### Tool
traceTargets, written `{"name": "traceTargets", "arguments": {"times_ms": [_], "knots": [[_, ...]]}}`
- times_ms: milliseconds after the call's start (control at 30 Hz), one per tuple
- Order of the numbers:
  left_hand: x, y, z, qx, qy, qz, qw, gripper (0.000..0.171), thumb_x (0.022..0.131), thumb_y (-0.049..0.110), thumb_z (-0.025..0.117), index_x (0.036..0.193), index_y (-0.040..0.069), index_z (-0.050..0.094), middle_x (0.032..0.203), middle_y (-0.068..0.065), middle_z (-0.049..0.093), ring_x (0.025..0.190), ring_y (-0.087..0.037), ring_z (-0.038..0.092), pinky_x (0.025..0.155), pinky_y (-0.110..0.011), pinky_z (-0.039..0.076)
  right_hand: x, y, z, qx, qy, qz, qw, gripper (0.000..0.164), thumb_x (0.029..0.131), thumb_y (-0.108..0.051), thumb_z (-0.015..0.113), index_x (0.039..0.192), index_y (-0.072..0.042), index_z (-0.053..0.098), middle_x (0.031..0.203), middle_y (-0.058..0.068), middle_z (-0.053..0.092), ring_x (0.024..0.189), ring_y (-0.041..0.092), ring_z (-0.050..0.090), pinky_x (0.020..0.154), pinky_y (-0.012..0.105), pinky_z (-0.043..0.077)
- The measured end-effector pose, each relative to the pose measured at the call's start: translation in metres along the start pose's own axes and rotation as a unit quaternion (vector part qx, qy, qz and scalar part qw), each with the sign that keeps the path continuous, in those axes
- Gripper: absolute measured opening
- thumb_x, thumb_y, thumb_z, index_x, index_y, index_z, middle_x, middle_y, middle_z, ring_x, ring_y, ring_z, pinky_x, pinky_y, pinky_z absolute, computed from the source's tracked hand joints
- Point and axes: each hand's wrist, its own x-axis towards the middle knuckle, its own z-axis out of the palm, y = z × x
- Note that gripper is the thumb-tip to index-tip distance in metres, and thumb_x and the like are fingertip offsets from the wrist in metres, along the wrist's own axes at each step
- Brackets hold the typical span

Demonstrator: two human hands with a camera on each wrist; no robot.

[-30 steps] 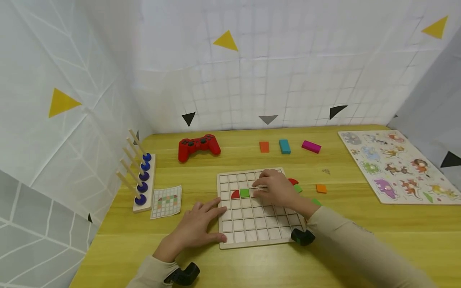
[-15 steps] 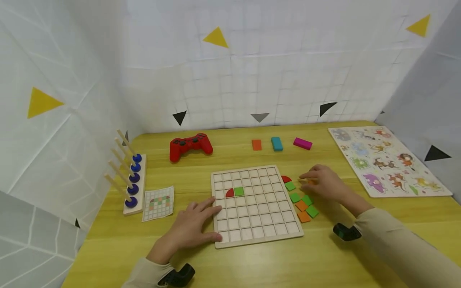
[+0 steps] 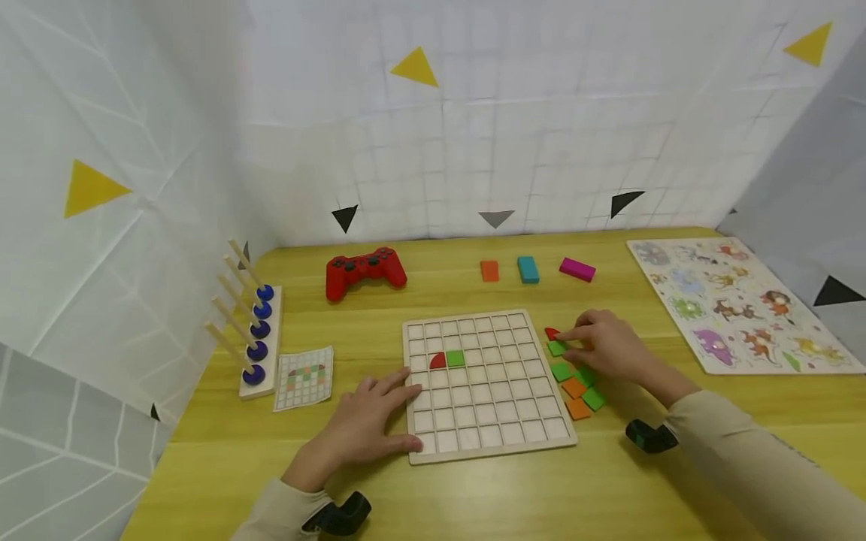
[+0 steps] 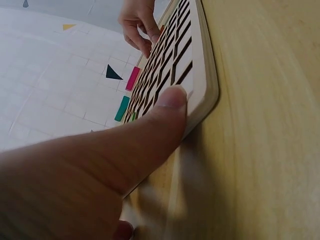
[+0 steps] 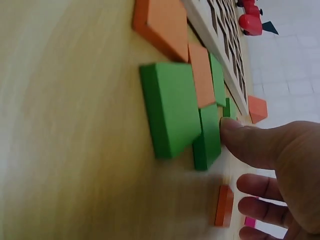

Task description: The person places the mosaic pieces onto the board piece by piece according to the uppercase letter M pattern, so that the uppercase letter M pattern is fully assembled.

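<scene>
A wooden grid board [image 3: 490, 449] lies on the table, holding a red quarter-circle tile [image 3: 438, 361] beside a green square tile [image 3: 456, 358]. My left hand [image 3: 368, 421] rests at its left edge, the thumb on the near corner in the left wrist view. My right hand [image 3: 609, 347] hovers past the right edge with thumb and fingers apart. Its index fingertip is at a loose red tile [image 3: 551, 333]; whether they touch, I cannot tell. Loose green tiles [image 5: 175, 107] and orange tiles [image 5: 167, 25] lie around it. An orange tile [image 5: 224, 206] sits below the fingers.
At left stand a peg rack [image 3: 269, 353] with blue rings and a small pattern card [image 3: 304, 379]. Behind the board lie a red game controller [image 3: 365, 272], an orange tile [image 3: 490, 271], a blue block [image 3: 528, 270] and a magenta block [image 3: 577, 270]. An animal puzzle [image 3: 740, 308] lies at right.
My right hand has left the board, gone right to the loose orange tile, then shifted slightly left to the loose red tile. The left hand stays at the board's edge.
</scene>
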Motion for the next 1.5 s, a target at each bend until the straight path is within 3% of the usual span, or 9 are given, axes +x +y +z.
{"name": "traceTargets", "arguments": {"times_ms": [367,600,767,900,1033,1267,1367,1500], "knots": [[-0.001,0.001,-0.003,-0.001,0.002,0.001,1.0000,0.073,0.082,0.058,0.071,0.144,0.025,0.051,0.160,-0.002,0.035,0.119,-0.029,0.045,0.082,-0.052,0.042,-0.001,-0.001,-0.006,-0.013,-0.030,0.056,0.998,0.031,0.080,-0.031,0.081,0.107,-0.016,0.078,0.098,0.012,0.063,0.084,0.025,0.052,0.063,0.033,0.037],[-0.001,0.002,-0.002,0.000,0.002,0.003,1.0000,0.073,0.082,0.058,0.072,0.144,0.025,0.052,0.160,-0.003,0.036,0.121,-0.031,0.045,0.082,-0.053,0.042,-0.008,0.003,-0.008,-0.004,-0.025,0.057,0.998,0.032,0.081,-0.028,0.080,0.108,-0.012,0.077,0.098,0.015,0.064,0.085,0.027,0.054,0.064,0.034,0.040],[0.000,0.000,0.000,0.002,0.002,0.005,1.0000,0.073,0.082,0.059,0.071,0.144,0.026,0.051,0.160,-0.002,0.036,0.124,-0.031,0.044,0.083,-0.055,0.043,-0.017,0.015,-0.015,-0.010,-0.041,0.074,0.996,0.045,0.081,-0.023,0.080,0.120,-0.003,0.070,0.108,0.025,0.064,0.094,0.037,0.058,0.072,0.047,0.051],[0.000,-0.002,0.000,0.001,0.002,0.006,1.0000,0.073,0.081,0.059,0.071,0.144,0.026,0.051,0.160,-0.002,0.035,0.124,-0.032,0.044,0.083,-0.055,0.043,-0.024,0.026,-0.018,0.016,-0.059,0.094,0.994,0.038,0.083,-0.020,0.078,0.113,0.001,0.071,0.108,0.027,0.063,0.097,0.040,0.058,0.081,0.055,0.049],[0.000,-0.002,0.001,0.003,0.004,0.006,1.0000,0.073,0.081,0.059,0.071,0.144,0.027,0.051,0.160,-0.002,0.035,0.124,-0.032,0.044,0.083,-0.055,0.043,-0.029,0.032,-0.015,0.035,-0.036,0.084,0.995,0.024,0.084,-0.014,0.076,0.104,0.000,0.074,0.104,0.023,0.065,0.098,0.040,0.058,0.084,0.056,0.047],[0.000,-0.001,-0.001,0.001,0.004,0.009,0.9999,0.073,0.082,0.058,0.071,0.144,0.025,0.051,0.160,-0.003,0.035,0.125,-0.033,0.044,0.083,-0.056,0.043,-0.034,0.032,-0.010,0.024,-0.014,0.068,0.997,0.019,0.087,-0.013,0.074,0.102,-0.001,0.072,0.104,0.021,0.064,0.097,0.038,0.059,0.085,0.056,0.047],[-0.001,0.000,-0.001,-0.002,0.001,0.009,1.0000,0.072,0.082,0.058,0.071,0.144,0.025,0.051,0.160,-0.003,0.036,0.124,-0.032,0.044,0.083,-0.056,0.043,-0.033,0.025,-0.010,0.018,-0.007,0.055,0.998,0.018,0.089,-0.013,0.072,0.102,-0.001,0.071,0.106,0.022,0.064,0.101,0.040,0.059,0.088,0.058,0.046],[-0.001,0.000,-0.002,-0.002,0.001,0.007,1.0000,0.072,0.082,0.057,0.071,0.144,0.025,0.051,0.160,-0.003,0.035,0.123,-0.032,0.044,0.082,-0.056,0.043,-0.020,0.006,-0.013,0.019,0.010,0.004,1.000,0.015,0.088,-0.012,0.072,0.101,-0.003,0.070,0.105,0.019,0.065,0.101,0.039,0.059,0.089,0.056,0.047]]}}
